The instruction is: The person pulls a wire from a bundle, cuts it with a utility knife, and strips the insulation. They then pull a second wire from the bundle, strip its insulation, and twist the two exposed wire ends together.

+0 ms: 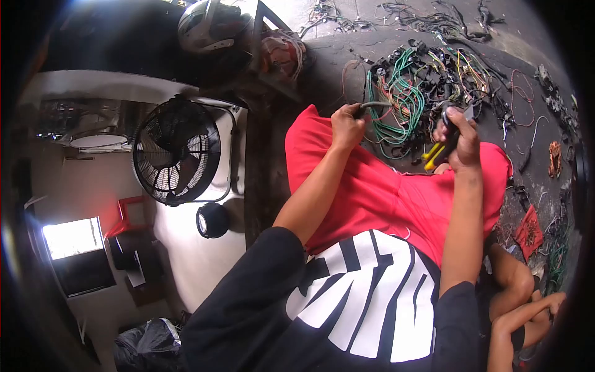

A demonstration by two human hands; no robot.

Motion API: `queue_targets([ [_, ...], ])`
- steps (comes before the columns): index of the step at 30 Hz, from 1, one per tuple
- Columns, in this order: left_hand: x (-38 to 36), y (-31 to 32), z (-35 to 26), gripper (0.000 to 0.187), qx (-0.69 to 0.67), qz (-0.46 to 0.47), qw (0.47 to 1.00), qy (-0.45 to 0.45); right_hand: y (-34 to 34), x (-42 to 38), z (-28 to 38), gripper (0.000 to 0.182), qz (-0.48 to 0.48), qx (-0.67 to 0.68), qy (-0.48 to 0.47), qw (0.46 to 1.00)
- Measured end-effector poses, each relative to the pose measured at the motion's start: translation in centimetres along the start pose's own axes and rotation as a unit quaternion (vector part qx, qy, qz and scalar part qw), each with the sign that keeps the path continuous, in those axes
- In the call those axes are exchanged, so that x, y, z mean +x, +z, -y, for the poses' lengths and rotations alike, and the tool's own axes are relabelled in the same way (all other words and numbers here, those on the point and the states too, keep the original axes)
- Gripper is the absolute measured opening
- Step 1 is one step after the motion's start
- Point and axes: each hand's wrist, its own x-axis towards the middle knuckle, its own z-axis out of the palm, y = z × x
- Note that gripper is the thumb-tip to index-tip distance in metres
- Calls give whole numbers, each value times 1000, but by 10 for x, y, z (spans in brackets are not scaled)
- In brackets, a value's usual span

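Observation:
My left hand (pixel 348 126) is closed on the end of a dark cable (pixel 375 104) that runs right toward a tangled pile of wires. To the right, my right hand (pixel 462 139) is wrapped round pliers with black and yellow handles (pixel 435 153), their head near the pile's lower edge. Green wires (pixel 401 127) lie coiled between my hands, with black connectors and red, yellow and brown wires behind them. Red cloth (pixel 372 186) covers my lap below both hands.
A person's bare arm and legs (pixel 517 310) are at the lower right. Wire scraps and a red bag (pixel 528 232) lie on the right floor. A black fan (pixel 177 150) stands left, a helmet (pixel 214 26) at the top, a black plastic bag (pixel 147 347) lower left.

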Motion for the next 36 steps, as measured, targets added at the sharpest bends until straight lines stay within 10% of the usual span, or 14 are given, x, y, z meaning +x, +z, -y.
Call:
queue_targets([
  [7,-8,-1,-16,32,-475,179,844,-171,-24,21,-44,16,-55,-449,-147,880],
  [12,-15,-12,-35,33,-564,217,775,-183,-1,10,-48,22,-72,-562,-67,822],
  [16,-16,-15,-30,32,-567,268,759,-174,-12,24,-66,15,-53,-403,-102,908],
  [19,-17,-15,-29,32,-559,306,750,-177,-8,22,-53,14,-29,-182,60,981],
  [26,-17,-14,-35,30,-510,374,747,-204,-3,15,-45,21,29,13,53,998],
  [36,-21,8,-28,16,-486,239,830,-136,-2,16,-46,14,-1,-4,38,999],
])
